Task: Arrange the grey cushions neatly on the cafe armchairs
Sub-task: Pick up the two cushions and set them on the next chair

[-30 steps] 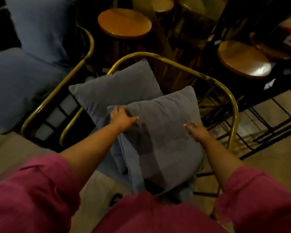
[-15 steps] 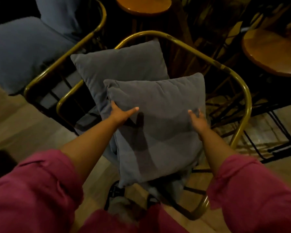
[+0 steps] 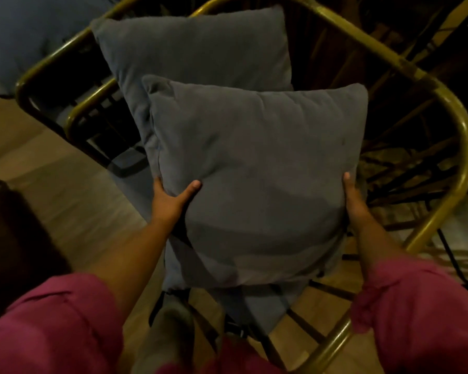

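Note:
A grey square cushion (image 3: pixel 260 163) stands tilted over the seat of a brass-framed armchair (image 3: pixel 454 109). My left hand (image 3: pixel 170 201) grips its left edge, thumb on the front face. On the right edge my right hand (image 3: pixel 354 201) presses flat with its fingers along the side. A second grey cushion (image 3: pixel 195 47) leans behind the first against the chair's back left. Below the held cushion a grey seat pad (image 3: pixel 257 311) shows, mostly hidden.
A second brass-framed armchair (image 3: pixel 25 82) with a bluish cushion (image 3: pixel 27 31) stands close at the left, its frame touching or nearly touching this one. Dark wire chair legs crowd the right. Wooden floor (image 3: pixel 54 190) lies at the left, and my pink sleeves fill the bottom corners.
The view has closed in and tilted down over the chair. Both hands have slid from the front cushion's upper part down to its lower side edges.

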